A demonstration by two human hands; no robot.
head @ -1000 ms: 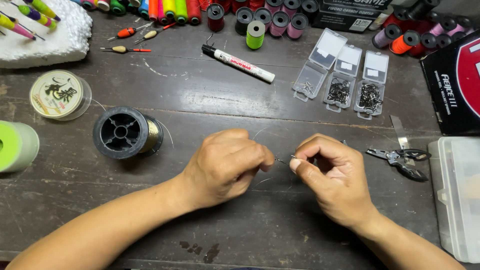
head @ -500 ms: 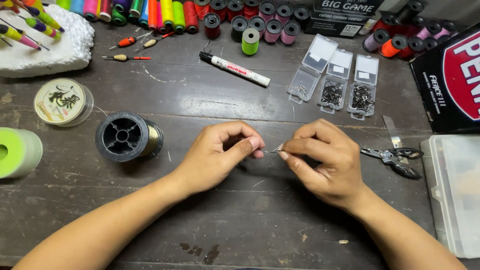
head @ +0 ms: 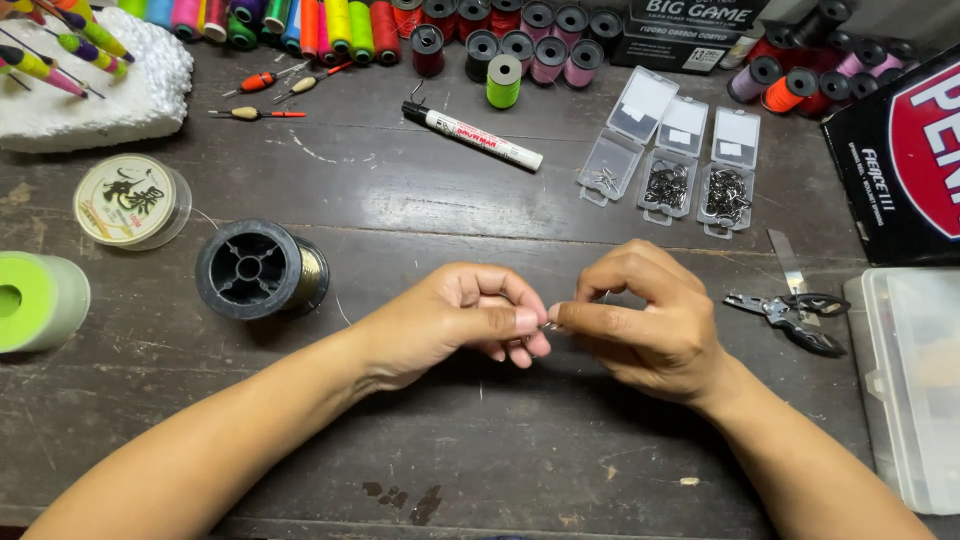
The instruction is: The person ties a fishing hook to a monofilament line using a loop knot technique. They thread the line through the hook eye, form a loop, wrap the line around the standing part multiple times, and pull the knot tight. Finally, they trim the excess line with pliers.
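Note:
My left hand and my right hand meet fingertip to fingertip over the middle of the dark wooden table. Between the pinched thumbs and forefingers sits a tiny metal hook, mostly hidden by the fingers. A thin clear line seems to run from it, but it is too fine to follow. A black spool of line lies on its side left of my left hand.
Three open clear boxes of small hooks lie beyond my hands, with a white marker beside them. Small black pliers and a clear plastic case sit right. Coloured thread spools, floats in white foam, a line spool.
Both hands have drifted slightly away from me and closed together, so the fingertips now touch around the hook. Nothing else on the table has moved.

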